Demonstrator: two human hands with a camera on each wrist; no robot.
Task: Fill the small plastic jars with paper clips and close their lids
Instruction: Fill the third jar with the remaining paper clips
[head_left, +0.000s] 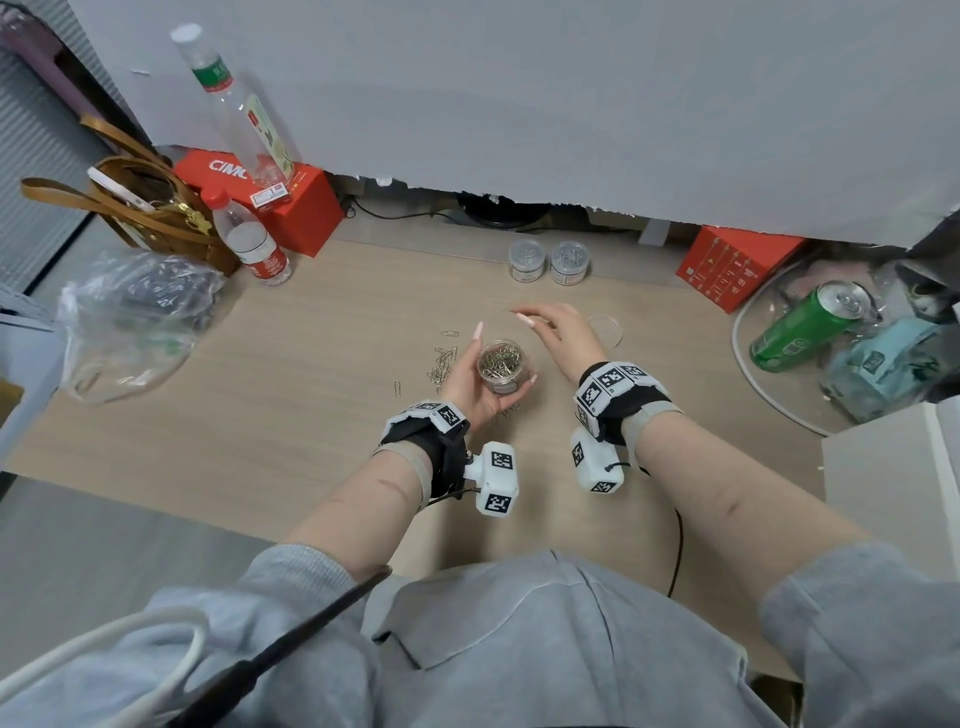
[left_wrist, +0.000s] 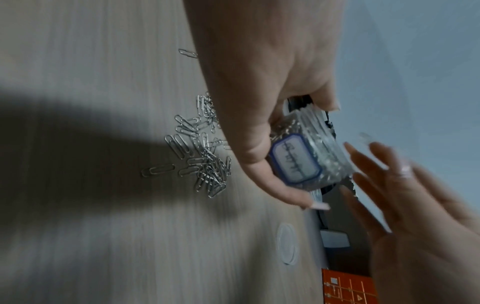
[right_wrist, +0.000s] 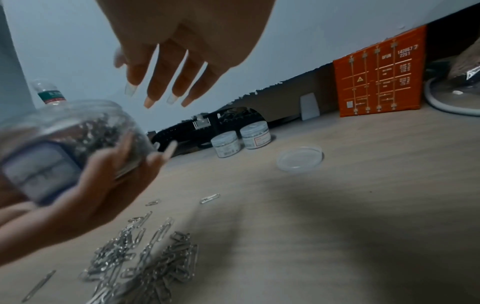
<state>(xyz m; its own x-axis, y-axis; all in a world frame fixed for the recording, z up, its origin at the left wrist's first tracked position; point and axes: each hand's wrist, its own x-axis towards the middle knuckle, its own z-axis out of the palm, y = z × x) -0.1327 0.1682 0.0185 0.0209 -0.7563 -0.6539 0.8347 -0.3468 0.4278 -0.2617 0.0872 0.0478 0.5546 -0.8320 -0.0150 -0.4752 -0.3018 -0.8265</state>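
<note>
1. Head view: left hand (head_left: 470, 382) grips an open plastic jar (head_left: 503, 365) full of paper clips above the wooden table (head_left: 322, 364); right hand (head_left: 558, 332), fingers loosely spread and empty, hovers at its 1 o'clock. The loose lid (head_left: 605, 328) lies at the hand's 3 o'clock.
2. Left wrist view: loose paper clips (left_wrist: 201, 151) lie at the jar's 9 o'clock.
3. Right wrist view: two capped jars (right_wrist: 240, 138) stand at the lid's 10 o'clock.

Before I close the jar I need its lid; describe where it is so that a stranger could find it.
On the wooden table, look past the right hand toward the red box. The lid lies flat there, alone: a clear, shallow disc, unlike the two upright closed jars farther back.
</note>
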